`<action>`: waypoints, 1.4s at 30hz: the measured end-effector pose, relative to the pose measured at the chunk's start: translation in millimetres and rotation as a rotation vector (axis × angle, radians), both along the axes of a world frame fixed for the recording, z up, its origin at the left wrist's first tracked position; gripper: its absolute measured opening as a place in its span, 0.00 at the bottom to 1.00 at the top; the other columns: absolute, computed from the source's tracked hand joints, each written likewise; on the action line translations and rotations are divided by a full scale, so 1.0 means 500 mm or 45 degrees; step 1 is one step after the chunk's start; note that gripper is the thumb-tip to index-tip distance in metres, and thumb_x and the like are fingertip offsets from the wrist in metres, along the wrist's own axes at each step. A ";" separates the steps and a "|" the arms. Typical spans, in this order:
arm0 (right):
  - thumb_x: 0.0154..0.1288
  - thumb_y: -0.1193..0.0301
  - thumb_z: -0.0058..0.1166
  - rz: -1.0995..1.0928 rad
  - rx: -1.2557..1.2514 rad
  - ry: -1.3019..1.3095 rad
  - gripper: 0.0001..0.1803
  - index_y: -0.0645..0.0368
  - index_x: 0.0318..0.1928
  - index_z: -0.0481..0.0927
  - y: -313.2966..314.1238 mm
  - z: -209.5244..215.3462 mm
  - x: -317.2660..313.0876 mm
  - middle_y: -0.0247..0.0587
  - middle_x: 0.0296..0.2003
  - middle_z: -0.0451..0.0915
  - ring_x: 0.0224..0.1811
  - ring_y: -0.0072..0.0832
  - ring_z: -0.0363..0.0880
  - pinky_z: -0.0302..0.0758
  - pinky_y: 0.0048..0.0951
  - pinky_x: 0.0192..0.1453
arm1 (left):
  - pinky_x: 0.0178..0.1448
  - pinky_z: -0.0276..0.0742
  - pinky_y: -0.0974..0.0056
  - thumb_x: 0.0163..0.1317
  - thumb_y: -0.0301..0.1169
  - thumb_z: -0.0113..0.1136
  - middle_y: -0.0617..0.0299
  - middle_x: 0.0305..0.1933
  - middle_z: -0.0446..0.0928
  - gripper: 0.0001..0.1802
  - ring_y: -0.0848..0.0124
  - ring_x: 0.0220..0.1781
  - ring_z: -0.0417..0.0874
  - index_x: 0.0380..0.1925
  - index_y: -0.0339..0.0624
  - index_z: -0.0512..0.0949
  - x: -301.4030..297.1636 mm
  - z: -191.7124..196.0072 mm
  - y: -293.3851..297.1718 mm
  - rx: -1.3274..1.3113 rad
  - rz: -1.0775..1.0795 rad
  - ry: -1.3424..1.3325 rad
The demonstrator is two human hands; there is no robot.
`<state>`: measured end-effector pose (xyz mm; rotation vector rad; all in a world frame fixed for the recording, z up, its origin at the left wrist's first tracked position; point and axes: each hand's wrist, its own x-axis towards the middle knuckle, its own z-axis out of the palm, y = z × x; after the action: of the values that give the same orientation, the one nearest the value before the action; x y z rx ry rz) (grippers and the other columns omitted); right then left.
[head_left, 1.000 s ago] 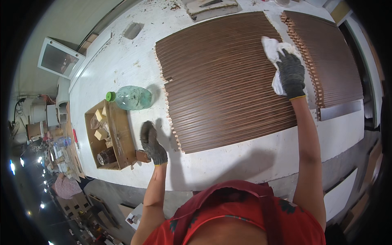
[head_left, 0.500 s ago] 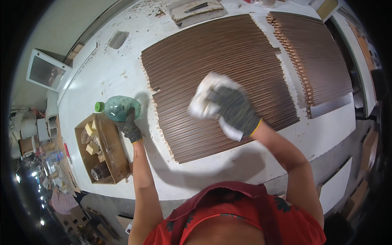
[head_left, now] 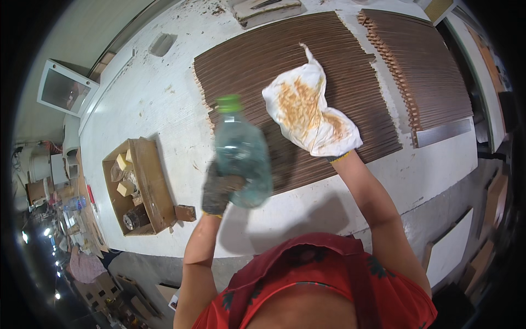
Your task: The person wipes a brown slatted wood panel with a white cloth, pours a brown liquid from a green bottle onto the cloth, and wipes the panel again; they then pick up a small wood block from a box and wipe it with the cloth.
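Observation:
My left hand, in a dark grey work glove, is closed round a clear greenish plastic bottle with a green cap. The bottle is slightly blurred, cap end pointing away from me, over the left edge of a row of dark brown wooden strips. A white rag with orange-brown stains lies spread over my right hand. Only that glove's yellow-edged cuff shows; the fingers are hidden by the cloth. The rag is over the middle of the strips.
An open cardboard box with yellowish blocks stands left, beside a small brown block. More dark strips lie at right, their near end by a metallic bar. A pale tray sits at the far edge of the white table.
The bottle has swung from near the box to the right, its cap turning from left to away from me. The rag, earlier bunched under my right glove, now lies spread over that hand.

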<state>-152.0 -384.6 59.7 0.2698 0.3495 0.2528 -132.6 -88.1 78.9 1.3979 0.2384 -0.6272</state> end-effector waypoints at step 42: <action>0.76 0.54 0.24 -0.109 0.036 -0.117 0.29 0.56 0.61 0.73 0.049 -0.021 0.008 0.46 0.58 0.76 0.61 0.44 0.74 0.69 0.54 0.65 | 0.58 0.77 0.63 0.70 0.32 0.52 0.56 0.51 0.77 0.18 0.67 0.52 0.78 0.57 0.37 0.71 -0.132 0.022 -0.180 -1.250 0.093 0.535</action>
<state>-148.1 -360.2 49.0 0.2996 0.2431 0.1851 -198.8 -178.2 89.9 0.3073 0.2592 -0.8187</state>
